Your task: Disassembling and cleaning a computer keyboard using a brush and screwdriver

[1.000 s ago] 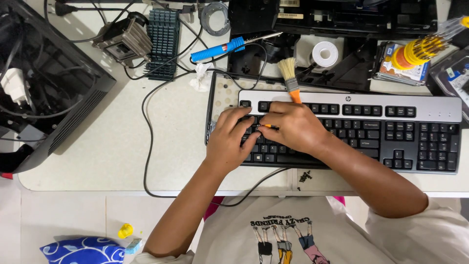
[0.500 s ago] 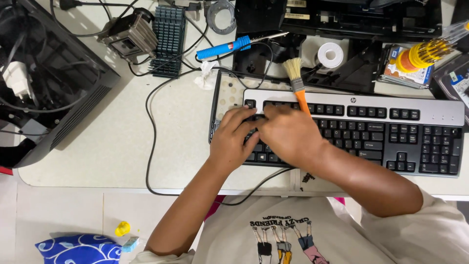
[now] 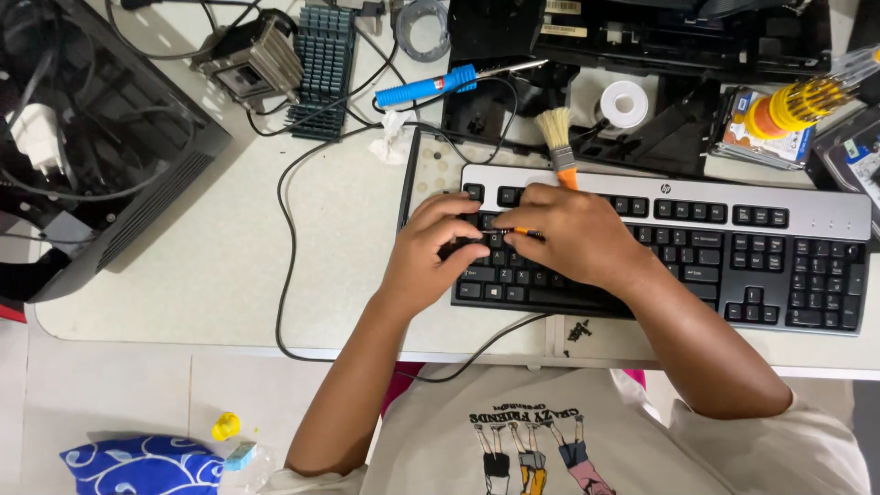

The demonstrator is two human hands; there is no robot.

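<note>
Keyboard (image 3: pixel 733 266) first: black keys under a silver top strip, it lies square across the right half of the pale desk (image 3: pixel 229 266), its near edge close to the desk's front lip, and its cable (image 3: pixel 284 238) loops off the left end and down over the edge. To the far left sits an open computer case (image 3: pixel 82 137), wires spilling inside; it blocks that corner, though a bare stretch of desk lies between it and the keyboard, the only real room for shifting anything sideways. Behind the keyboard black plastic trays and parts (image 3: pixel 642 55) crowd right up to its back edge, so nothing could slide away from the person.

Both hands bunch over the keys at the left end. The right hand (image 3: pixel 568 234) is closed around a small paintbrush (image 3: pixel 557 137), orange ferrule and pale bristles poking up past the knuckles toward the back; held so, I'd judge the handle end points down among the keys, but the fingers hide it. The left hand (image 3: pixel 431 252) lies beside it with curled fingers pressing the keys, empty as far as I can see, likely steadying the board.

Smaller things ring the back: a finned heatsink (image 3: pixel 321 64), a blue-handled tool (image 3: pixel 426 89), a white tape roll (image 3: pixel 624 103), and a yellow screwdriver set (image 3: pixel 797 105).
</note>
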